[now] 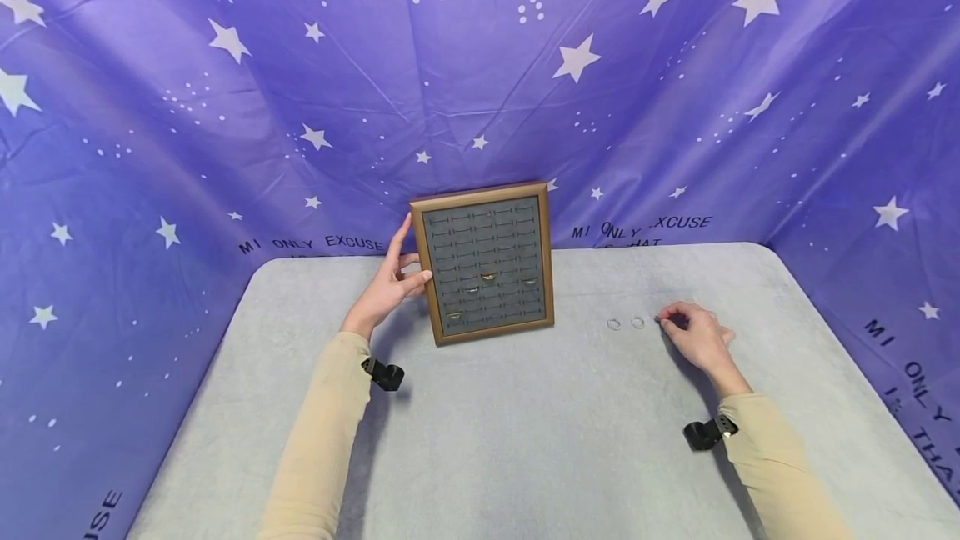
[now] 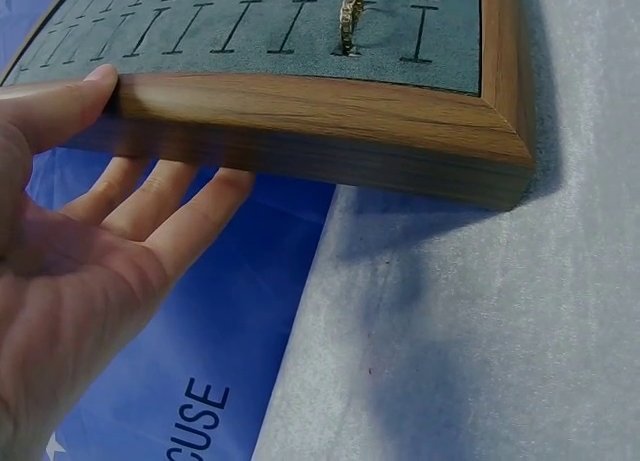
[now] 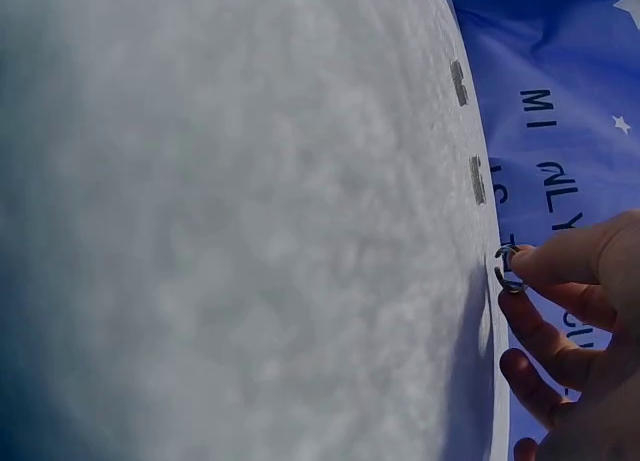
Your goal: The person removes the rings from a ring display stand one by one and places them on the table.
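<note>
A wood-framed ring display board with a grey slotted pad leans upright at the back of the table. My left hand grips its left side. In the left wrist view the thumb lies on the front of the frame and the other fingers touch its side. Several rings sit in the lower slots, among them a gold ring. Over to the right, my right hand pinches a silver-coloured ring between thumb and fingertips, close over the table.
Two silver-coloured rings, a left one and a right one, lie on the grey table between the board and my right hand. A purple star-patterned cloth hangs around the table's back and sides.
</note>
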`<act>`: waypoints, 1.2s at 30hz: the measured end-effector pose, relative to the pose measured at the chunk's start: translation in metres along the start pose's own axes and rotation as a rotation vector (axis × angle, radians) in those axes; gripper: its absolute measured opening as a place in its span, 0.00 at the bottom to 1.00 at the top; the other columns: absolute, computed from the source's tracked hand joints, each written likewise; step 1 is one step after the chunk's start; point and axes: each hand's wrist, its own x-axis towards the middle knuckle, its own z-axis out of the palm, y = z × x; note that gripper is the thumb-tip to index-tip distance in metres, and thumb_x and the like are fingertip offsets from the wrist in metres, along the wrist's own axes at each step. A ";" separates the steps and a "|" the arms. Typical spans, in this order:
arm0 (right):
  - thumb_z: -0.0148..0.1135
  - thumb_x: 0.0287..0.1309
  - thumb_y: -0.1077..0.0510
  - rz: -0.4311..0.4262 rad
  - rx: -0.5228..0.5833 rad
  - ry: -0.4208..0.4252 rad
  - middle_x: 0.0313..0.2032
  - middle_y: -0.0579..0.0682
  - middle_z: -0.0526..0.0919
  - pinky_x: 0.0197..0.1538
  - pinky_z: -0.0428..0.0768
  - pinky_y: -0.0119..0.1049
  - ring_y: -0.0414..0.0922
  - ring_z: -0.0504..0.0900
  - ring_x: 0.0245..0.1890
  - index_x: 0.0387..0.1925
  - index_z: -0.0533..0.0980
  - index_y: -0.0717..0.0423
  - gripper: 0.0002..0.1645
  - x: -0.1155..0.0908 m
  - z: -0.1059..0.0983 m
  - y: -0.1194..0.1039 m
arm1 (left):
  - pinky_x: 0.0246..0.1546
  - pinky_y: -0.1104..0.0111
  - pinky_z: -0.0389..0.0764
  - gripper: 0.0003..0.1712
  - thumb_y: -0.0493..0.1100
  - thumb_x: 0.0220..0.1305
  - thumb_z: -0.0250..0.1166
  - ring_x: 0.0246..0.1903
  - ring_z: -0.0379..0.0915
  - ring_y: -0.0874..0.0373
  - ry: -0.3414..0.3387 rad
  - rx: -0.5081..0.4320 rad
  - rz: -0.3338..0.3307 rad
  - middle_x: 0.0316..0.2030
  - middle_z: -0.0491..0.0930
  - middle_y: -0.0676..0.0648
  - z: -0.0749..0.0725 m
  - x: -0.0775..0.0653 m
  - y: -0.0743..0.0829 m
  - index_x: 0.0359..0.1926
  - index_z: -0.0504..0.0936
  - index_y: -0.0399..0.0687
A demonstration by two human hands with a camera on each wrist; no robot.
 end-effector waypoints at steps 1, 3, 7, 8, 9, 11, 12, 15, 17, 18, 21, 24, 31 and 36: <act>0.61 0.57 0.66 0.008 -0.001 -0.005 0.37 0.64 0.80 0.41 0.52 0.69 0.65 0.71 0.42 0.33 0.79 0.62 0.03 0.000 0.000 0.001 | 0.39 0.61 0.82 0.56 0.25 0.64 0.57 0.41 0.76 0.54 -0.002 0.000 0.002 0.57 0.64 0.31 0.000 0.000 0.000 0.74 0.41 0.80; 0.60 0.57 0.66 0.016 0.000 -0.014 0.37 0.65 0.80 0.41 0.51 0.69 0.66 0.70 0.42 0.33 0.79 0.62 0.03 -0.001 -0.001 0.002 | 0.39 0.61 0.82 0.56 0.24 0.64 0.57 0.41 0.76 0.54 -0.006 -0.003 0.005 0.57 0.64 0.31 0.000 -0.001 0.000 0.75 0.40 0.80; 0.60 0.57 0.67 0.023 0.009 -0.031 0.39 0.66 0.79 0.41 0.51 0.70 0.66 0.69 0.43 0.34 0.79 0.62 0.04 -0.001 -0.003 0.005 | 0.40 0.60 0.82 0.56 0.24 0.65 0.56 0.41 0.76 0.55 -0.009 -0.011 0.000 0.56 0.65 0.31 0.001 -0.001 0.000 0.75 0.40 0.79; 0.60 0.57 0.67 0.024 0.009 -0.035 0.39 0.66 0.79 0.41 0.51 0.70 0.66 0.69 0.43 0.34 0.79 0.62 0.04 -0.002 -0.003 0.005 | 0.40 0.60 0.82 0.56 0.24 0.65 0.56 0.41 0.76 0.55 -0.009 -0.014 -0.003 0.56 0.65 0.32 0.001 -0.002 0.000 0.75 0.41 0.80; 0.60 0.57 0.67 0.024 0.010 -0.038 0.39 0.67 0.79 0.41 0.51 0.70 0.67 0.69 0.43 0.34 0.79 0.62 0.04 -0.002 -0.003 0.005 | 0.40 0.59 0.82 0.56 0.24 0.65 0.56 0.41 0.76 0.55 -0.009 -0.014 -0.005 0.56 0.65 0.32 0.001 -0.002 0.000 0.75 0.41 0.80; 0.59 0.57 0.66 0.026 0.010 -0.044 0.40 0.67 0.79 0.40 0.52 0.70 0.67 0.69 0.43 0.34 0.79 0.62 0.04 -0.002 -0.004 0.005 | 0.41 0.59 0.82 0.55 0.24 0.65 0.56 0.41 0.76 0.55 -0.007 -0.014 -0.010 0.56 0.65 0.32 0.001 -0.002 0.000 0.74 0.41 0.80; 0.59 0.56 0.66 0.022 0.008 -0.042 0.40 0.67 0.79 0.40 0.53 0.69 0.66 0.70 0.43 0.34 0.79 0.62 0.05 -0.002 -0.004 0.005 | 0.41 0.58 0.82 0.55 0.24 0.65 0.56 0.41 0.76 0.55 -0.006 -0.016 -0.013 0.56 0.65 0.32 0.001 -0.002 0.000 0.74 0.41 0.81; 0.60 0.56 0.67 0.015 0.012 -0.034 0.39 0.66 0.79 0.39 0.54 0.67 0.65 0.73 0.42 0.35 0.79 0.62 0.05 -0.001 -0.004 0.007 | 0.41 0.59 0.82 0.55 0.24 0.65 0.56 0.41 0.75 0.54 -0.009 -0.014 -0.019 0.57 0.64 0.31 0.001 -0.002 -0.001 0.74 0.41 0.82; 0.60 0.56 0.67 0.010 0.017 -0.023 0.38 0.65 0.80 0.38 0.55 0.65 0.63 0.75 0.40 0.35 0.79 0.62 0.05 -0.002 -0.004 0.008 | 0.41 0.59 0.82 0.56 0.24 0.65 0.55 0.41 0.76 0.54 -0.011 -0.015 -0.022 0.57 0.64 0.31 0.001 -0.002 -0.001 0.74 0.41 0.82; 0.61 0.55 0.67 0.004 0.020 -0.016 0.37 0.65 0.80 0.38 0.55 0.64 0.62 0.75 0.40 0.35 0.79 0.62 0.05 -0.002 -0.004 0.008 | 0.41 0.59 0.82 0.56 0.24 0.65 0.55 0.41 0.76 0.54 -0.012 -0.016 -0.022 0.57 0.64 0.31 0.001 -0.001 -0.001 0.74 0.40 0.82; 0.61 0.55 0.68 -0.021 0.037 0.000 0.36 0.63 0.80 0.41 0.59 0.59 0.58 0.76 0.37 0.36 0.79 0.64 0.05 -0.002 -0.004 0.004 | 0.41 0.59 0.82 0.56 0.24 0.65 0.55 0.42 0.76 0.54 -0.013 -0.018 -0.019 0.57 0.64 0.30 0.001 -0.002 0.000 0.74 0.40 0.81; 0.61 0.55 0.70 -0.056 0.072 0.028 0.34 0.62 0.81 0.42 0.67 0.43 0.51 0.76 0.34 0.38 0.78 0.67 0.07 -0.002 -0.002 -0.004 | 0.40 0.60 0.82 0.56 0.24 0.66 0.55 0.42 0.76 0.54 -0.012 -0.009 -0.019 0.58 0.64 0.30 0.001 -0.002 0.000 0.74 0.40 0.81; 0.58 0.56 0.72 -0.084 0.192 0.051 0.34 0.61 0.80 0.38 0.70 0.22 0.38 0.74 0.33 0.40 0.77 0.70 0.09 -0.004 0.009 -0.028 | 0.39 0.61 0.82 0.56 0.26 0.66 0.56 0.44 0.75 0.52 -0.014 0.028 -0.015 0.58 0.65 0.31 0.001 -0.003 -0.001 0.74 0.39 0.82; 0.57 0.57 0.71 -0.093 0.259 0.020 0.36 0.62 0.80 0.39 0.70 0.19 0.42 0.76 0.35 0.42 0.76 0.70 0.10 -0.003 0.019 -0.046 | 0.39 0.61 0.82 0.56 0.26 0.66 0.56 0.43 0.75 0.53 -0.021 0.024 -0.012 0.57 0.65 0.30 0.000 -0.002 -0.003 0.74 0.39 0.82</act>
